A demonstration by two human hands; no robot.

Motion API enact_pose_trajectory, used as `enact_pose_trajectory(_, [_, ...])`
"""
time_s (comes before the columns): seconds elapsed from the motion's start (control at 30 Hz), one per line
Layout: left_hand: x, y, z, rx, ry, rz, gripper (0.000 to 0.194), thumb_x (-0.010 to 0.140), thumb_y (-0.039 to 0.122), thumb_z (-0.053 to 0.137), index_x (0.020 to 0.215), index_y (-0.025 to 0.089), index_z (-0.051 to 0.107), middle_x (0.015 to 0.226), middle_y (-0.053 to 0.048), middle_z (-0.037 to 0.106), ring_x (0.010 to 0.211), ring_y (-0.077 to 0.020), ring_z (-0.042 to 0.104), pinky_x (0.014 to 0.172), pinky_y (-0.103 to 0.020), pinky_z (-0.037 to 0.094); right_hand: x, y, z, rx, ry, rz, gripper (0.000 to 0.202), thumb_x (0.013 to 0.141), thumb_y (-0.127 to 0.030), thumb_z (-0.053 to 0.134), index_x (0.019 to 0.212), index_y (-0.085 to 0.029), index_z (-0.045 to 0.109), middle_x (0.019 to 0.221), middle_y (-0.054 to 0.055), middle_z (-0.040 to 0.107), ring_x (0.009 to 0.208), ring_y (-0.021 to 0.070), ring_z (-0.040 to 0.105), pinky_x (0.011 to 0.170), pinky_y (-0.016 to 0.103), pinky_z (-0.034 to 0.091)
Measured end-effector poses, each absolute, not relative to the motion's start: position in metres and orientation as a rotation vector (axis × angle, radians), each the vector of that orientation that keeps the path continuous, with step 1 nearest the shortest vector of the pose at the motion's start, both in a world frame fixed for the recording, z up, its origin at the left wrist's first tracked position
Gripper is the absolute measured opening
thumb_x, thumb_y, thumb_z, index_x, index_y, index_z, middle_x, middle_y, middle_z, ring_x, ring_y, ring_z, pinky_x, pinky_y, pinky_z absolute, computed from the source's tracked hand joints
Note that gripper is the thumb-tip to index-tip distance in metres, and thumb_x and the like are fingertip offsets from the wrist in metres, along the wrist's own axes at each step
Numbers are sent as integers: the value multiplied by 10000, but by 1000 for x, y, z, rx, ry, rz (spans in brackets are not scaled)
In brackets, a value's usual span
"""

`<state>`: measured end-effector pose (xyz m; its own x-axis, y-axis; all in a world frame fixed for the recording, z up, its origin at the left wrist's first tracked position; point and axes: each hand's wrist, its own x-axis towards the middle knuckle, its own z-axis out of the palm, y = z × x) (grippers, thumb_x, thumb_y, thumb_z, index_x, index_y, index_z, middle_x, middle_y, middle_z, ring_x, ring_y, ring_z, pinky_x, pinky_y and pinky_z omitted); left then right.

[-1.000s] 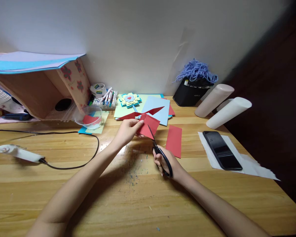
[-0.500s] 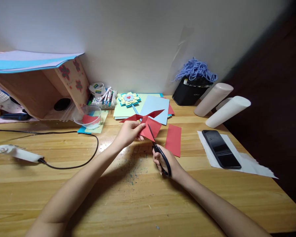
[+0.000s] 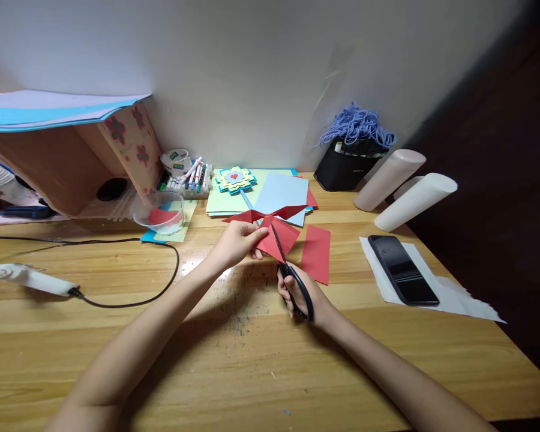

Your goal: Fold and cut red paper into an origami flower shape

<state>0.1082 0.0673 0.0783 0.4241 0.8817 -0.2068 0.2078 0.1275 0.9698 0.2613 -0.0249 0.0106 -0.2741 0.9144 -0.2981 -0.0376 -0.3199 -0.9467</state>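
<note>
Between the thumb and fingers of my left hand (image 3: 238, 245) is a folded piece of red paper (image 3: 284, 235), its flaps spreading out to both sides above the table. My right hand (image 3: 303, 294) is wrapped round the handles of black scissors (image 3: 306, 294). One scissor blade lies over the front of the red paper; the other blade is hidden behind it. A separate red paper strip (image 3: 316, 255) lies flat on the table just right of the scissors.
Behind my hands lie a light blue sheet (image 3: 281, 195) and a layered paper flower (image 3: 234, 179). Left are a clear bowl (image 3: 159, 225), markers (image 3: 193, 177) and a white corded tool (image 3: 36, 281). Right are a phone (image 3: 402, 270), white bottles (image 3: 416, 201) and a black holder with yarn (image 3: 346, 168).
The red paper has shifted slightly to the right and its flaps look more spread. Both hands keep nearly the same place, and the scissors stay on the paper.
</note>
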Motion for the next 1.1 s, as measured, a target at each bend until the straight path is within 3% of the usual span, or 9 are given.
enact_pose_trajectory(0.1, [108,69,76,1363,1057,644,318,775,374,600,567,138,552,465,10,550,429,-109,543,470,-227,435,264,-24,2,-1212,-1155,1669,540,669,-724,534,783,-213,402,527,-97,402,323,34,342,297,160,326])
enact_pose_trajectory(0.3, [108,71,68,1474,1051,868,335,746,449,617,676,121,637,660,-11,633,614,-115,542,578,-220,393,266,-20,-9,-1226,-1074,1685,514,681,-696,549,769,-213,397,512,-102,376,304,26,296,268,152,298])
enact_pose_trajectory(0.47, [110,70,67,1231,1072,994,323,692,408,690,822,112,688,810,-68,703,728,-153,592,666,-241,423,264,-24,-2,-1251,-1162,1658,528,675,-702,559,769,-213,382,537,-95,386,319,29,326,276,151,283])
enact_pose_trajectory(0.73, [118,60,67,1141,1072,1056,312,625,384,749,754,102,709,756,-76,713,687,-158,603,637,-245,437,263,-28,6,-1190,-1358,1537,586,694,-781,421,811,-208,386,580,-81,371,388,46,360,352,178,355])
enact_pose_trajectory(1.1, [116,60,69,1127,1077,1019,311,616,367,755,772,101,714,762,-77,718,689,-157,612,640,-246,449,262,-29,5,-1266,-1259,1562,543,693,-736,495,828,-221,389,587,-79,410,360,36,336,321,166,303])
